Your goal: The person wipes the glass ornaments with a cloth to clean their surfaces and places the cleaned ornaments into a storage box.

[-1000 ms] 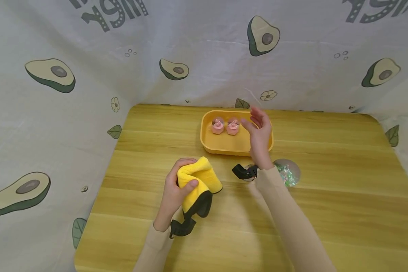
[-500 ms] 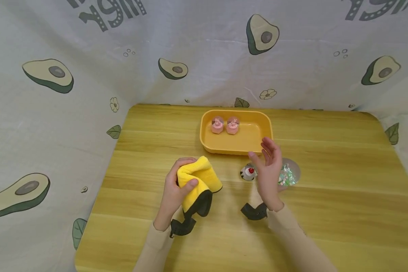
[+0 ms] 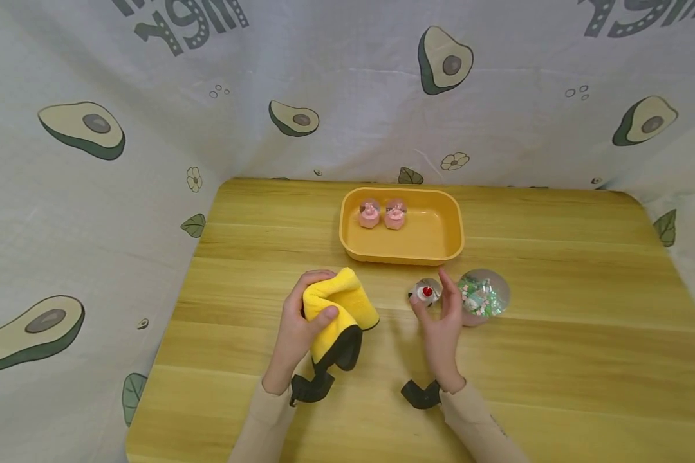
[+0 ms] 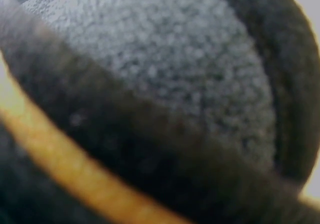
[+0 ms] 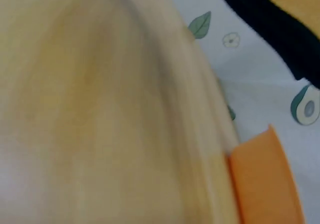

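In the head view my left hand (image 3: 297, 325) grips a folded yellow cloth (image 3: 347, 299) with a black border, thumb on its near face. The left wrist view is filled by a blurred grey side of the cloth (image 4: 165, 48) and its dark edging. My right hand (image 3: 442, 328) is at a small glass ball (image 3: 426, 292) with a red and white figure inside, which sits on the table. The thumb is at its near left side and the fairly straight fingers are along its right. The right wrist view does not show this ball.
Behind the hands stands a yellow tray (image 3: 402, 259) holding two small pink-based globes (image 3: 369, 214). A larger clear globe (image 3: 483, 296) with green and pink contents sits just right of my right hand. Avocado-print fabric (image 3: 353, 96) hangs behind the wooden table (image 3: 573, 308).
My right hand has come back from over the tray toward me, then shifted left to the small glass ball. The left hand and the cloth stay in place.
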Motion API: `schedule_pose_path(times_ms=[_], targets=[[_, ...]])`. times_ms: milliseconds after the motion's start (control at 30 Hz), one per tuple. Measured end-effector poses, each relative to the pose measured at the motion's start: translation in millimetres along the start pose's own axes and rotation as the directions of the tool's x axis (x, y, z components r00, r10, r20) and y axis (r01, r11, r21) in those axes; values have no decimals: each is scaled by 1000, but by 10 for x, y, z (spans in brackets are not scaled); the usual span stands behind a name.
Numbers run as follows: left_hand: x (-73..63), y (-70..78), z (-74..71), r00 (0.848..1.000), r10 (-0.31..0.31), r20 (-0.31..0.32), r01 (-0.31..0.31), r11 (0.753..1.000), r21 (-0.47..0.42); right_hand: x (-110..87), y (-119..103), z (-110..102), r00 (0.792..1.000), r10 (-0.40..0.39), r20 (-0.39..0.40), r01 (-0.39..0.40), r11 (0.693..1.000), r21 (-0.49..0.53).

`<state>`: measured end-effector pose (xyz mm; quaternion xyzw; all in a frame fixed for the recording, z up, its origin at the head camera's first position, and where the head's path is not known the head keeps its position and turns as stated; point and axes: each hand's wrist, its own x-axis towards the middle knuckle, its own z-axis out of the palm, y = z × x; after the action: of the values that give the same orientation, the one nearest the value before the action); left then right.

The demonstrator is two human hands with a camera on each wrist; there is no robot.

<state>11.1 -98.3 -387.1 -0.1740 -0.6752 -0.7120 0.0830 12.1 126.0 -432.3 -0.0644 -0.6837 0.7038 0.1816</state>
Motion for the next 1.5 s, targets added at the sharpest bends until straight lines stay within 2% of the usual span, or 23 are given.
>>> schedule_pose_path(times_ms=[300,533,633,800,833,1067,1233,1500], targets=[[0,5,13,1000,-1,11,1,1000,7,-65,65,15,999,30,-34,-32,996,-83],[-6,-5,20,1000,0,20,0,1000,-11,6,363,-6,998,48,-44,-50,998,-39],[-11,-14,23,1000,-2,21,2,1000,-14,24,501,-12,995,78,-63,-82,995,-55],[-16,-15,25,1000,-6,16,7,1000,-10,22,577,-8,991,102,-81,-110,988,-105],[-16,-12,25,1000,-6,16,6,1000,-10,23,583,-7,992,99,-82,-109,987,-115],[-10,-3,30,1000,-21,16,21,1000,4,-17,247,67,993,73,-93,-87,983,-160],[-14,-14,27,999,-26,19,26,1000,-12,-4,266,59,993,71,-97,-86,984,-154],[-15,-13,26,999,-30,20,30,999,-21,1,405,14,987,151,-56,-156,982,-106]])
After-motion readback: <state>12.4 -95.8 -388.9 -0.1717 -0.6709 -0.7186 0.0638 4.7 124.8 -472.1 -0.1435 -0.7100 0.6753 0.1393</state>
